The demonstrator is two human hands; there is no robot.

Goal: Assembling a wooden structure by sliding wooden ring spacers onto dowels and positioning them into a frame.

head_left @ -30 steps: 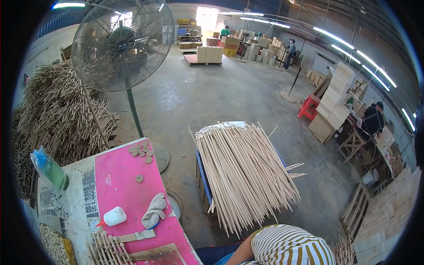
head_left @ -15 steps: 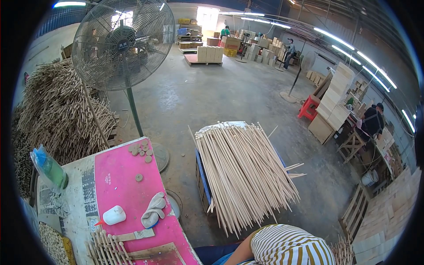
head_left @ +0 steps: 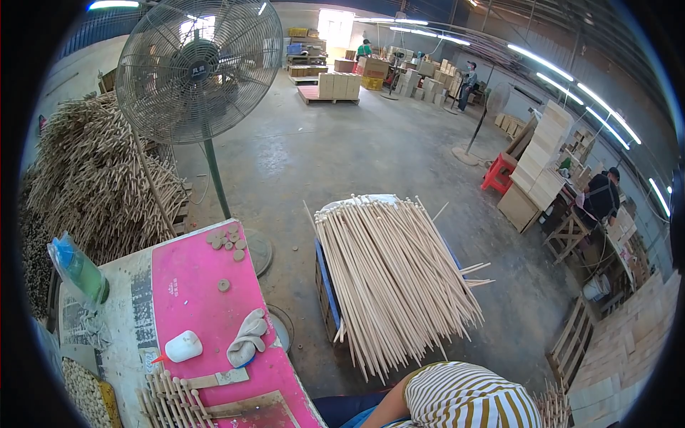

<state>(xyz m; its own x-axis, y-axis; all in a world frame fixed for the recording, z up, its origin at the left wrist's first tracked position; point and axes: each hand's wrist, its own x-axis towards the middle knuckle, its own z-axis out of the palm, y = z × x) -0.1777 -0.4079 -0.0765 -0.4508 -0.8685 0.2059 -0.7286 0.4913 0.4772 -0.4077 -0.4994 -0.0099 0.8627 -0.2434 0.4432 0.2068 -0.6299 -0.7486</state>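
Observation:
Neither of my hands shows in the picture. At the lower edge a striped sleeve (head_left: 471, 399) and a bare bent arm (head_left: 389, 409) come in, apparently my right arm, with its hand cut off below. Left of the arm is a table with a pink sheet (head_left: 207, 307). On it lie a white bottle with a red nozzle (head_left: 184, 347), a pale work glove (head_left: 247, 339) and several knobbed wooden sticks (head_left: 171, 401) near the front. Small round discs (head_left: 228, 239) sit toward the far edge. Beyond the arm, long thin wooden rods (head_left: 396, 285) are heaped on a blue-sided cart (head_left: 328, 296).
A large standing fan (head_left: 200, 71) rises behind the table. Stacked sticks (head_left: 100, 175) pile up at the left, near a green bottle in a plastic bag (head_left: 78, 274). A wooden pallet (head_left: 571, 342) and a red stool (head_left: 499, 173) stand at the right. A co-worker (head_left: 601, 196) leans over a bench.
The view has shifted very slightly. The arm, the rods and the things on the table stay where they were.

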